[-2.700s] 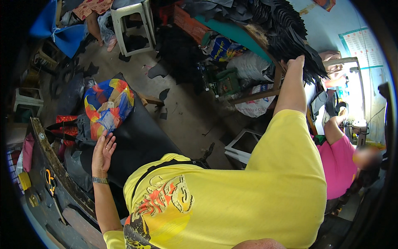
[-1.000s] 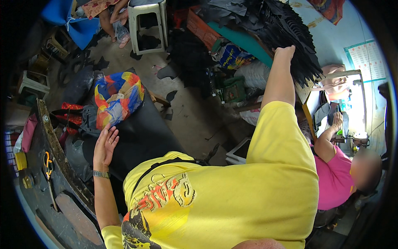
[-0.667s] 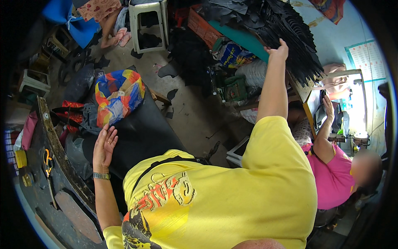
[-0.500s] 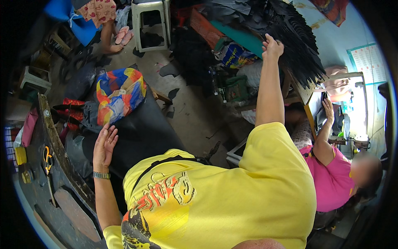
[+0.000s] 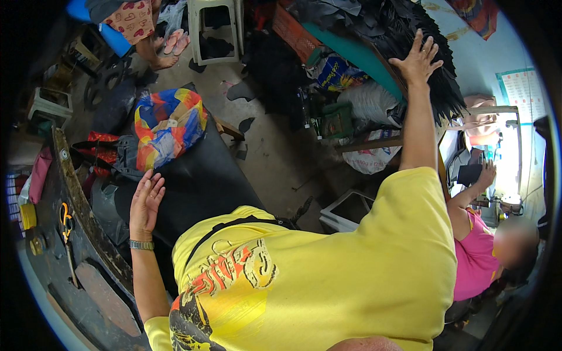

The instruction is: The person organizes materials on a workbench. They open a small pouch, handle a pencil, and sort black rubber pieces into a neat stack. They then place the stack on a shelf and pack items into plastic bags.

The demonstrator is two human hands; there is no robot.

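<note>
My right hand (image 5: 417, 61) stretches far out with its fingers spread, over a large fanned pile of thin black sheet pieces (image 5: 374, 26). Whether the palm touches the pile I cannot tell. My left hand (image 5: 146, 205) is held palm up with its fingers loosely stretched, and nothing lies in it. Beneath and beside that hand is a smooth black sheet or surface (image 5: 216, 169). Just beyond its fingertips sits a red, blue and yellow plastic bag (image 5: 170, 126).
A dark bench (image 5: 44, 286) on the left bears orange-handled scissors (image 5: 66, 222) and a flat brown board (image 5: 105, 298). At right, a person in pink (image 5: 477, 254) works beside a lit lamp. A white stool (image 5: 215, 32) and a red crate (image 5: 294, 35) stand farther off.
My right hand has moved right and farther out over the black pile, and its fingers have spread. My left hand has barely shifted. The person in pink has moved an arm.
</note>
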